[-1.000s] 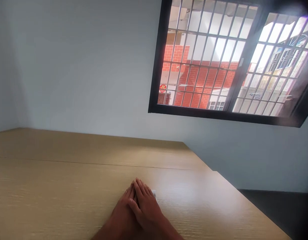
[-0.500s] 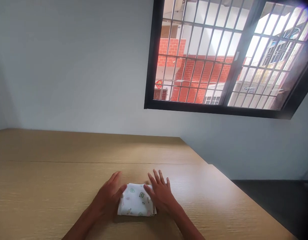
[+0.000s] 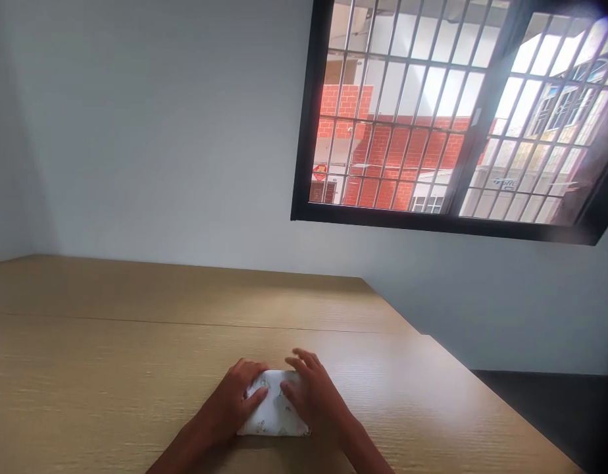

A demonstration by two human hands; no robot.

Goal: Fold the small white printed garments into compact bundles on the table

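Note:
A folded white cloth (image 3: 277,415) with small printed figures lies on the wooden table in front of me. My left hand (image 3: 239,398) grips its left side, the thumb on top and the fingers curled round the far left corner. Over the right side is my right hand (image 3: 314,395), its thumb on or just above the top of the cloth. Its other fingers are apart, bent and slightly blurred, beyond the far right corner. The cloth's left and right sides are partly hidden under my hands.
The light wooden table (image 3: 111,375) has a seam running across it and an angled right edge. Behind it stands a pale wall (image 3: 160,131) with a dark-framed, barred window (image 3: 393,214). Dark floor (image 3: 555,408) shows at the right.
My left hand has moved inward and closed on the cloth's left side. My right hand's spread fingers have bent inward. The view has shifted slightly.

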